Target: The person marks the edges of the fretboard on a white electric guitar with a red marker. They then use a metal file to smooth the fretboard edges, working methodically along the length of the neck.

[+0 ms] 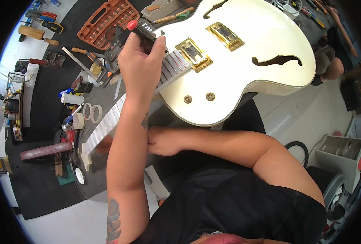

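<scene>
A cream hollow-body electric guitar (237, 32) with gold pickups and f-holes lies in front of me. Its neck (107, 122) runs down to the lower left, the fingerboard covered in pale strips between the frets. Over the neck's body end, my left hand (142, 61) is closed around a dark-handled tool (144, 32) with a red end; its working tip is hidden. My right hand (164, 141) lies below the neck, partly behind my left forearm. Its fingers look curled, but what they hold, if anything, is hidden.
An orange socket case (107, 25) lies open on the dark bench. Left of the neck are tape rolls (95, 114), a white cup (72, 98), clamps and a long reddish block (46, 151). Another person's arm and leg (334, 68) appear at far right, above a white cabinet (337, 156).
</scene>
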Action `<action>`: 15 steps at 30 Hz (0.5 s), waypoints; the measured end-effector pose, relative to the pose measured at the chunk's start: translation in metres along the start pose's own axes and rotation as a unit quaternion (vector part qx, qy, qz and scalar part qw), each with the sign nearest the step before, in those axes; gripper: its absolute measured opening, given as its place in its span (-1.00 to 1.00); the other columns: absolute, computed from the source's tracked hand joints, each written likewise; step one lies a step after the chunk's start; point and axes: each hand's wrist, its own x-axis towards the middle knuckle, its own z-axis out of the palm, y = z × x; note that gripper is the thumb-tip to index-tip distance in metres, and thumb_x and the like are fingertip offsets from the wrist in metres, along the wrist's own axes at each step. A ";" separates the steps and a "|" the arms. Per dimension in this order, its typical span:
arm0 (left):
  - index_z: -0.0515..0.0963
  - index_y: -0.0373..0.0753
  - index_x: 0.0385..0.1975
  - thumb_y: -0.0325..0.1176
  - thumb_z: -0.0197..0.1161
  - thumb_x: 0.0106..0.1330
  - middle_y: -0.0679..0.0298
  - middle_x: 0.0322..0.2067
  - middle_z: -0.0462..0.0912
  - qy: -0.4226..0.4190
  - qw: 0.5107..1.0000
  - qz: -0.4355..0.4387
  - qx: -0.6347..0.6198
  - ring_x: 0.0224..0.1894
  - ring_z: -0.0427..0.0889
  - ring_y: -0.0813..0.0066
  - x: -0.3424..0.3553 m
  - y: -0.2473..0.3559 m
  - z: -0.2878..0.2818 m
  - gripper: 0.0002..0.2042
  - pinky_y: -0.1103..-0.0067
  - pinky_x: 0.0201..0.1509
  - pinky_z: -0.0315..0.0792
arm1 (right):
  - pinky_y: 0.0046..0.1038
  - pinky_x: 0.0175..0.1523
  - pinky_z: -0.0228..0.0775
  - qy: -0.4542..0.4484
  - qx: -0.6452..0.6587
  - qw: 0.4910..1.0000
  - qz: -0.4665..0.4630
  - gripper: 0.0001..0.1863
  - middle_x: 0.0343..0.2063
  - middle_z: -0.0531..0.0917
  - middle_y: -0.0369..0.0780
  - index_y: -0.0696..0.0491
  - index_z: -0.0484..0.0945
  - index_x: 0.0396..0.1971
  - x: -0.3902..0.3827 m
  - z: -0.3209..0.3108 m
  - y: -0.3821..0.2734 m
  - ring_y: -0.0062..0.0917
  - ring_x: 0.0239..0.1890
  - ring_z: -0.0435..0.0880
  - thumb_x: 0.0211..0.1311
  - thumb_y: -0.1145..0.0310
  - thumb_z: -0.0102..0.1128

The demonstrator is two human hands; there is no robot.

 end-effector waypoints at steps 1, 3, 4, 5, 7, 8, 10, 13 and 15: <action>0.68 -0.40 -0.12 -0.46 0.47 0.39 0.33 -0.39 0.79 -0.004 1.000 0.001 0.003 -0.39 0.65 0.72 -0.001 0.001 0.000 -0.82 0.65 -0.27 0.53 | -0.14 0.24 0.53 0.009 -0.003 1.000 -0.007 -0.59 -0.01 0.77 0.15 0.25 0.66 0.12 0.000 0.002 0.003 0.01 0.09 0.75 0.64 0.21 0.05; 0.68 -0.39 -0.12 -0.45 0.47 0.39 0.32 -0.38 0.79 -0.012 1.000 0.002 0.007 -0.39 0.65 0.72 -0.002 0.002 -0.001 -0.82 0.64 -0.27 0.53 | -0.11 0.21 0.54 0.029 -0.008 0.999 -0.019 -0.53 -0.08 0.78 0.16 0.27 0.70 0.02 -0.001 0.002 0.003 0.04 0.05 0.76 0.64 0.13 0.03; 0.68 -0.39 -0.12 -0.44 0.47 0.40 0.32 -0.38 0.79 -0.016 1.000 -0.001 0.002 -0.39 0.65 0.71 -0.002 0.002 -0.001 -0.81 0.64 -0.27 0.53 | -0.11 0.21 0.54 0.024 -0.007 1.000 -0.017 -0.53 -0.08 0.78 0.17 0.27 0.70 0.02 0.000 0.002 0.004 0.04 0.05 0.76 0.63 0.13 0.03; 0.69 -0.40 -0.11 -0.44 0.47 0.40 0.32 -0.38 0.79 -0.020 1.000 -0.004 -0.004 -0.39 0.65 0.71 -0.003 0.000 0.000 -0.81 0.64 -0.27 0.53 | -0.10 0.21 0.54 0.020 -0.006 1.000 -0.014 -0.53 -0.07 0.78 0.17 0.27 0.70 0.02 0.000 0.002 0.004 0.04 0.06 0.76 0.63 0.13 0.03; 0.69 -0.40 -0.12 -0.43 0.48 0.39 0.32 -0.37 0.79 -0.025 1.000 -0.005 -0.016 -0.39 0.65 0.71 -0.002 0.000 0.000 -0.81 0.64 -0.26 0.54 | -0.11 0.21 0.54 0.021 -0.005 1.000 -0.018 -0.54 -0.06 0.78 0.17 0.26 0.70 0.03 0.000 0.002 0.004 0.04 0.06 0.76 0.63 0.14 0.03; 0.69 -0.41 -0.12 -0.43 0.48 0.39 0.32 -0.37 0.80 -0.026 0.999 -0.004 -0.022 -0.38 0.66 0.71 -0.002 0.001 0.001 -0.80 0.64 -0.26 0.54 | -0.11 0.21 0.54 0.026 -0.005 0.999 -0.025 -0.54 -0.06 0.78 0.17 0.26 0.70 0.03 -0.001 0.002 0.004 0.04 0.07 0.76 0.63 0.14 0.03; 0.69 -0.41 -0.13 -0.44 0.48 0.38 0.32 -0.36 0.80 -0.029 0.999 -0.005 -0.025 -0.38 0.66 0.71 -0.002 0.002 0.001 -0.81 0.65 -0.25 0.54 | -0.12 0.23 0.53 0.023 -0.008 0.999 -0.026 -0.57 -0.02 0.77 0.16 0.25 0.68 0.08 -0.001 0.002 0.002 0.03 0.09 0.75 0.62 0.19 0.04; 0.70 -0.42 -0.15 -0.46 0.49 0.37 0.32 -0.36 0.79 -0.041 0.999 -0.005 -0.030 -0.37 0.66 0.71 -0.005 0.003 -0.001 -0.82 0.66 -0.25 0.54 | -0.15 0.27 0.52 0.013 -0.018 1.000 -0.021 -0.62 0.06 0.75 0.16 0.23 0.66 0.17 -0.002 -0.002 -0.001 0.02 0.13 0.74 0.61 0.29 0.05; 0.70 -0.42 -0.18 -0.47 0.50 0.35 0.33 -0.37 0.79 -0.054 0.997 0.003 -0.048 -0.37 0.66 0.71 -0.009 0.005 -0.001 -0.83 0.66 -0.25 0.55 | -0.14 0.26 0.53 0.023 -0.021 0.999 -0.037 -0.62 0.06 0.75 0.17 0.22 0.66 0.16 -0.003 -0.001 -0.002 0.04 0.13 0.74 0.61 0.28 0.05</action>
